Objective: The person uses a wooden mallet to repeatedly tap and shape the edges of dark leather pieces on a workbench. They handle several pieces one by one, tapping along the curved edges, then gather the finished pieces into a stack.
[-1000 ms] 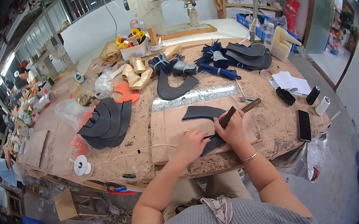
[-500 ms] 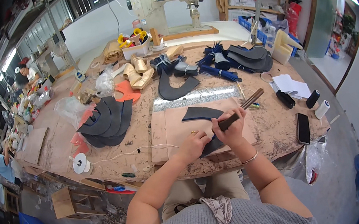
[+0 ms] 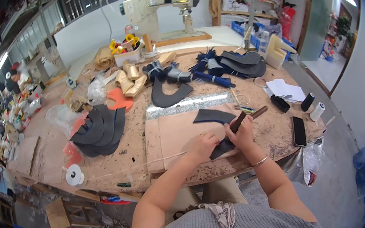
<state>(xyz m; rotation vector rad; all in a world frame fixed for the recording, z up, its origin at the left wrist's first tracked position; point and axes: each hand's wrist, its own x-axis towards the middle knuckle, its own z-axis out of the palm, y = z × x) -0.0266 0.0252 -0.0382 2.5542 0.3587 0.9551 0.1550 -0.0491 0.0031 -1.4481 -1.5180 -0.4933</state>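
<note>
A curved dark grey piece with a blue edge lies on a pale board in front of me. My left hand presses on its near part, fingers curled and closed at the edge. My right hand is closed around a dark brown handle that stands up from the fist. A second brown stick-like part juts out to the right beside it; whether it belongs to the same tool I cannot tell. The tool's working end is hidden. A thin white cord runs from a white spool toward my left wrist.
Stacked dark grey pieces lie left, and more at the back right. Golden shoe forms and blue strip bundles sit behind. A phone and thread cones are right. A sewing machine stands beyond.
The view has shifted slightly. My right hand has turned the brown handle from lying nearly level to more upright. The grey piece has swung a little on the board under my hands.
</note>
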